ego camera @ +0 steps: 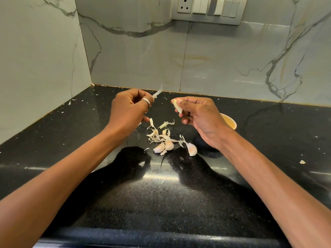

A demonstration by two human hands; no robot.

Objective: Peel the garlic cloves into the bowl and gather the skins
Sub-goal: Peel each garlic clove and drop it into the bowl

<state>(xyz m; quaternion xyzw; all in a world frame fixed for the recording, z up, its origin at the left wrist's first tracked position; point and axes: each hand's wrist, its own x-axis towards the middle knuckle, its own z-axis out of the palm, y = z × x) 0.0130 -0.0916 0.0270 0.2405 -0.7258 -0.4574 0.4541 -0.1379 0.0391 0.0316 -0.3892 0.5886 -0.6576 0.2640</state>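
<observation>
My left hand (pixel 129 109), with a silver ring on one finger, pinches a thin strip of garlic skin (pixel 158 92) that sticks up past the fingertips. My right hand (pixel 198 116) holds a pale garlic clove (pixel 177 106) between thumb and fingers, apart from the left hand. Below and between the hands lies a loose pile of skins (pixel 157 134) on the black counter. Three unpeeled cloves rest beside it: two together (pixel 164 146) and one to the right (pixel 191 149). A small yellow bowl (pixel 230 121) stands behind my right hand, mostly hidden by it.
The black speckled counter (pixel 161 194) meets marble walls at the back and left. Small skin scraps lie scattered near the back left corner (pixel 72 101) and at the right (pixel 302 161). A switch panel (pixel 208 9) is on the back wall. The counter's front edge runs along the bottom.
</observation>
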